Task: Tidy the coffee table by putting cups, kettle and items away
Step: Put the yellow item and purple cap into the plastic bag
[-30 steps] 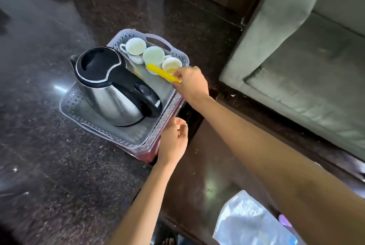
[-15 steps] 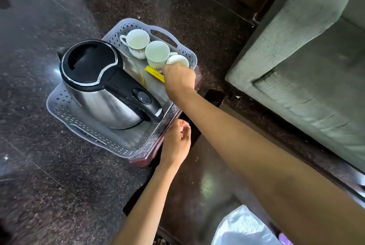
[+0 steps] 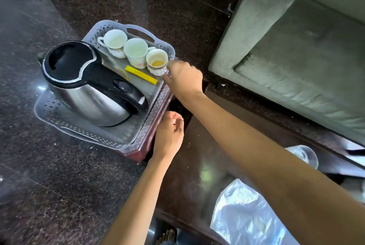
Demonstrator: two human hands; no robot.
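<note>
Right hand hovers at the tray rim, just beside a cup.

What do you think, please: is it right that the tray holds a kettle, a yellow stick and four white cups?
Not quite: the head view shows three white cups, not four. The tray does hold the kettle and the yellow stick.

Right arm stretched far forward across my view, right hand knuckles up, fingers bent down and away, tips hidden from me. Left arm comes straight up from below, left hand curled in a loose fist, thumb against the forefinger.
</note>
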